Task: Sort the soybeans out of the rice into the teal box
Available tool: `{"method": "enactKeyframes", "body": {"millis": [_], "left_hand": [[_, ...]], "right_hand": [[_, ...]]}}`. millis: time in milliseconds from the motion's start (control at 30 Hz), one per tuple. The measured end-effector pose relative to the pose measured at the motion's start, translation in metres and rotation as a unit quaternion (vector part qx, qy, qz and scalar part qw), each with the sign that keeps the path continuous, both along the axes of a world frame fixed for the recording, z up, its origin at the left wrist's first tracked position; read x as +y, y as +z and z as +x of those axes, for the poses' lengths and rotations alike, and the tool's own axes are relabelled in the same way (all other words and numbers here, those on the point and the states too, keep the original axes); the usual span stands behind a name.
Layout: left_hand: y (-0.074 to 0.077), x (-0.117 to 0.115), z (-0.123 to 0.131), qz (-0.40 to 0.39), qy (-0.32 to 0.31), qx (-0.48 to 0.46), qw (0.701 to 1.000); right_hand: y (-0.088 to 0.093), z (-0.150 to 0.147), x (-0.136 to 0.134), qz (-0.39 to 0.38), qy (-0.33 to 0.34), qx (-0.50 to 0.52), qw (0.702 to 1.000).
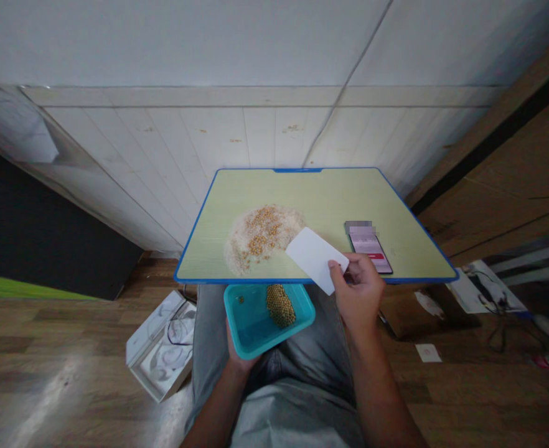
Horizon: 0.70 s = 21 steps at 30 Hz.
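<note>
My right hand (359, 292) pinches a white card (314, 255) between thumb and fingers over the table's front edge. The card's far left corner reaches the right side of a pile of pale grains that look like rice (237, 239). Yellow-orange kernels or beans (262, 227) lie scattered on that pile. Below the front edge, my left hand (241, 358) grips a teal plastic container (251, 326) from underneath and the left, its fingers mostly hidden. Small greenish-tan beans (281, 306) are heaped in the container's right part, with a few at its left.
The small folding table (321, 193) has a blue rim and stands against a white panelled wall (218, 134). A phone (370, 247) lies on its right side. An opened white box (165, 348) is on the floor at left; a cardboard box (419, 314) and cables are at right.
</note>
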<state>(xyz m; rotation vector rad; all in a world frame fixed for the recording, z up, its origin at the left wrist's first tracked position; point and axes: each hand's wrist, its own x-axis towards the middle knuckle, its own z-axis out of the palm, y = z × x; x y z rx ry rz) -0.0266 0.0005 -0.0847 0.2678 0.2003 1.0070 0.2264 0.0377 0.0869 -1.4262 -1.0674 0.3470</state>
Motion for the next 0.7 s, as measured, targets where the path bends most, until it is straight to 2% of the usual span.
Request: {"method": "enactKeyframes", "body": {"millis": [167, 300, 533, 700], "left_hand": [[-0.004, 0.0, -0.001, 0.022, -0.02, -0.047, 0.998], [-0.005, 0.0, -0.002, -0.006, -0.01, -0.028, 1.0], [0.005, -0.001, 0.0, -0.047, 0.004, 0.002, 0.999], [0.008, 0.001, 0.0, -0.044, 0.002, -0.001, 0.999]], "right_hand": [[0.004, 0.011, 0.0, 0.019, -0.042, 0.015, 0.999], [0.005, 0.011, 0.001, 0.037, -0.059, 0.016, 0.997], [0.001, 0.011, 0.001, 0.033, -0.055, 0.016, 0.998], [0.001, 0.012, 0.0, 0.025, -0.043, 0.008, 0.999]]}}
